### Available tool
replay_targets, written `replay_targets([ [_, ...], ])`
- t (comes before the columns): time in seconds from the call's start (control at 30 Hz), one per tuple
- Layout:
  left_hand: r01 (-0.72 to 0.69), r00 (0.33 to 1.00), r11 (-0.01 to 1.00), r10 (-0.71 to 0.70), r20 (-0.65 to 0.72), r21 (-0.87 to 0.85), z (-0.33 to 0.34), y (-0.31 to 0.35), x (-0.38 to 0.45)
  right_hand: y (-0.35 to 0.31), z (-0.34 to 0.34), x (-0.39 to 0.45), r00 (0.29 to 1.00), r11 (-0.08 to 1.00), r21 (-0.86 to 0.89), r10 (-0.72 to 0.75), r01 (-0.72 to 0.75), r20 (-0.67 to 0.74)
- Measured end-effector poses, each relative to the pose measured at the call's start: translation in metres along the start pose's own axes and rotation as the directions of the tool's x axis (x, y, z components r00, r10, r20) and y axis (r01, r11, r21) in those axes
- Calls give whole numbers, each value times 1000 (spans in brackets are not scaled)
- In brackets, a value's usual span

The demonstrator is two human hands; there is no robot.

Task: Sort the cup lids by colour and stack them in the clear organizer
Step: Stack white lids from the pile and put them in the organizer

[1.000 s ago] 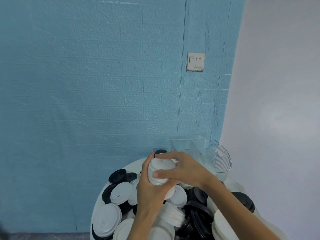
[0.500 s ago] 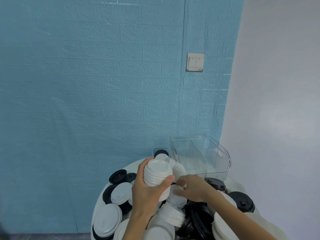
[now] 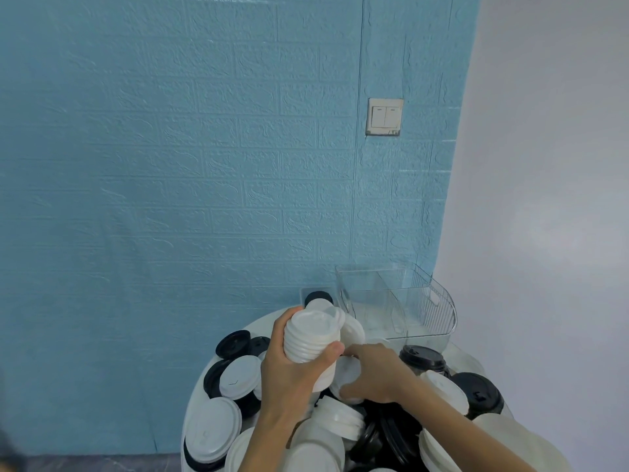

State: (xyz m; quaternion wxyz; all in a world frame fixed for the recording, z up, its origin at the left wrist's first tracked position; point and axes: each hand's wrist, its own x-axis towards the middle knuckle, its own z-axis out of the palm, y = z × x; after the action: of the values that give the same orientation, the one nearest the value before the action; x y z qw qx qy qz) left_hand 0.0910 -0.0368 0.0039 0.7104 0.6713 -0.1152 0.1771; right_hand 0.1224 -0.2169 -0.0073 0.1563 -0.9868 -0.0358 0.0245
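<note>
Sorting barely begun: white stack in my left hand, organizer bare so far.

Fingers of my left hand are wrapped round a nested stack of white lids, held up above the pile; my right hand is down among the loose ones, fingers curled on the edge of another white lid, which I judge goes onto the stack next. Around both hands the round table is heaped with mixed lids, white ones and black ones jumbled together, so nearly all the sorting is left. Beyond, near the wall, the clear organizer stands with its divided compartments holding no lids that I can see. A small clear box just beside it shows one black lid in or behind it; which, I cannot tell.
</note>
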Motion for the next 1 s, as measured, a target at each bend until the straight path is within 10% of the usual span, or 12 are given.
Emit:
replay_targets([
  [0.37,26,998,1000,-26,49,-17,4,-4,3,-25,-109,-38,944,932,333,-31,147,-329],
  [1.0,-24,999,1000,24,38,-13,20,14,-2,-49,-95,-39,971,747,621,-198,238,-134],
])
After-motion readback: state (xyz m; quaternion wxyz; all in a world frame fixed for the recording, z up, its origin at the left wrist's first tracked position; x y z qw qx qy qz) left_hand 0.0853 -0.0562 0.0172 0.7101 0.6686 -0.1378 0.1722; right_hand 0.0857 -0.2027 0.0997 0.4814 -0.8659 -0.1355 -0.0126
